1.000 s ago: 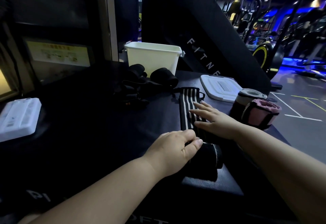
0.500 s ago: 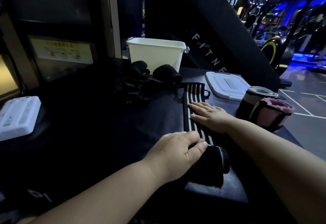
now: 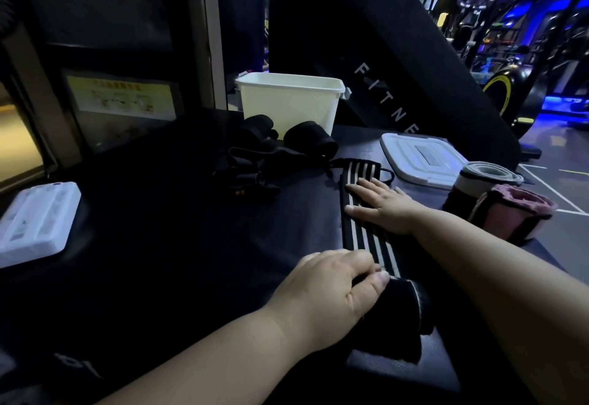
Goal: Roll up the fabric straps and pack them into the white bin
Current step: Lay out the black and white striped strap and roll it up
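Note:
A black strap with pale stripes (image 3: pixel 363 232) lies stretched out on the dark table, its near end wound into a thick black roll (image 3: pixel 401 306). My left hand (image 3: pixel 331 290) grips that roll, thumb on top of it. My right hand (image 3: pixel 382 204) presses flat on the striped strap farther along, fingers straight. The white bin (image 3: pixel 288 102) stands at the table's far side. Two rolled straps, a grey one (image 3: pixel 487 175) and a pink one (image 3: pixel 516 210), sit at the right edge. A pile of loose black straps (image 3: pixel 271 156) lies in front of the bin.
The bin's white lid (image 3: pixel 420 159) lies flat to the right of the bin. A white flat case (image 3: pixel 35 223) sits at the table's left edge. A black slanted gym machine (image 3: pixel 398 54) rises behind the table; the floor drops away on the right.
My right hand has slid farther up the striped strap toward the bin. My left hand stays on the roll. The camera has shifted slightly.

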### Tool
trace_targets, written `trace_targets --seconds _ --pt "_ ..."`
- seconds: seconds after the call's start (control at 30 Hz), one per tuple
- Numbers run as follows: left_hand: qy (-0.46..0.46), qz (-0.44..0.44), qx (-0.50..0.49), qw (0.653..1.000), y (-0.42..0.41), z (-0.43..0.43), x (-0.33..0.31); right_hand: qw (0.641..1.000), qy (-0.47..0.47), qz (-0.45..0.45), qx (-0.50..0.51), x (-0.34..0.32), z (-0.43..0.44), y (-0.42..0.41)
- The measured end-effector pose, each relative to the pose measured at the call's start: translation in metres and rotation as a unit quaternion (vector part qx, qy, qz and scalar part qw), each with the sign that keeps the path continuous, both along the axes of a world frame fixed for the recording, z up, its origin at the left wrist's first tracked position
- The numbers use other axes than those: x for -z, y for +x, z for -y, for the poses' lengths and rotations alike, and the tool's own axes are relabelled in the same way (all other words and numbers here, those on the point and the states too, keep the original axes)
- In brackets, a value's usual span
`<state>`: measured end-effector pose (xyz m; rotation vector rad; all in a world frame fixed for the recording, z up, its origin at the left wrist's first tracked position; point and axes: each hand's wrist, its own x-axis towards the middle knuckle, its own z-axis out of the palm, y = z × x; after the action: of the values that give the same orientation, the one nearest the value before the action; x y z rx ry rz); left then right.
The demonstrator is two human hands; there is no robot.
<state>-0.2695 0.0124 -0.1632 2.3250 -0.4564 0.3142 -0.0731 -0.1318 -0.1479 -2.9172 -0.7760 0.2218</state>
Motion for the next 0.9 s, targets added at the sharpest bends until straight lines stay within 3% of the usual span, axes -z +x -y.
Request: trace_targets --seconds 0.3,0.4,0.5,0.63,0.77,0.83,0.9 --pt "-0.003 -0.014 -0.004 1.000 0.004 -0.002 0.004 1.000 0.007 0.026 0.003 -0.001 0.000 -0.004" --pt "0.015 -0.007 -0.017 1.000 0.005 -0.005 0.002 0.994 0.092 0.052 -0.011 -0.018 0.001 -0.022" --pt "0.022 -0.026 -0.025 0.999 0.003 -0.006 0.001 0.981 0.194 0.017 0.001 -0.032 0.009 -0.056" --pt "0.017 -0.049 -0.024 0.998 0.002 -0.005 0.000 0.927 0.366 -0.086 0.002 -0.038 0.032 -0.108" --pt "0.012 -0.057 -0.027 0.998 0.002 -0.004 -0.001 0.874 0.445 -0.189 -0.047 -0.030 0.055 -0.151" --pt "0.007 -0.067 -0.027 0.997 0.001 -0.003 -0.002 0.886 0.414 -0.201 -0.056 -0.022 0.064 -0.167" --pt "-0.002 -0.078 -0.029 0.997 -0.002 -0.004 -0.003 0.916 0.378 -0.121 -0.054 -0.013 0.068 -0.178"
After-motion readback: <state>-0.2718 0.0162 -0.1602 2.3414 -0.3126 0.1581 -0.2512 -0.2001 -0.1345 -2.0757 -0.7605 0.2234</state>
